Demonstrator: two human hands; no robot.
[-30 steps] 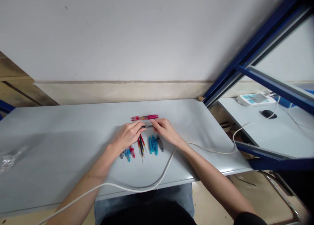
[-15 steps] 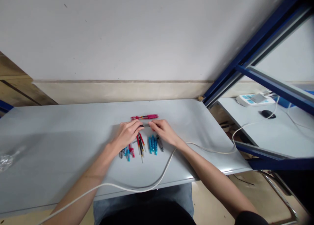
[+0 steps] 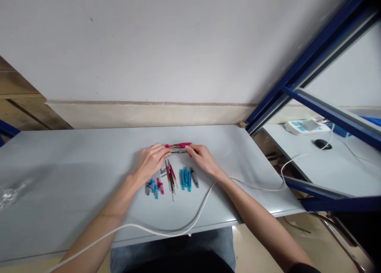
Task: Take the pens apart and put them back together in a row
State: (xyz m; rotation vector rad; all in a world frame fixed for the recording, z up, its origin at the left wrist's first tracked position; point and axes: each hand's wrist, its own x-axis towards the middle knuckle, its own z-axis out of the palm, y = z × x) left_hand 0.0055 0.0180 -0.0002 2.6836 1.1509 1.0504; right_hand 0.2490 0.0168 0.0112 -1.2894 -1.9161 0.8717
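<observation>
Slim grey-and-black pen [image 3: 179, 151] level between both hands, close in front of the pink pens [image 3: 185, 145]. Left hand [image 3: 153, 158] pinched on its left end, right hand [image 3: 203, 158] pinched on the other. Left fingers hide the near-left tips of the pink pens. Nearer the body: printed slip [image 3: 163, 172], red and black refills [image 3: 171, 177] fanned beside it, small coloured end pieces [image 3: 156, 192] to their left, blue barrels [image 3: 186, 177] and a grey barrel [image 3: 194, 177] to their right. White cable [image 3: 131, 225] loops across the table [image 3: 232, 146], over the left forearm; the right forearm hides a stretch. Crumpled clear plastic [image 3: 8, 195] far left. Blue frame [image 3: 279, 85] at right, black mouse [image 3: 323, 144] beyond. Against half a second ago: pen and hands nearer the pink pens, slip more exposed, loose parts unmoved on the table
</observation>
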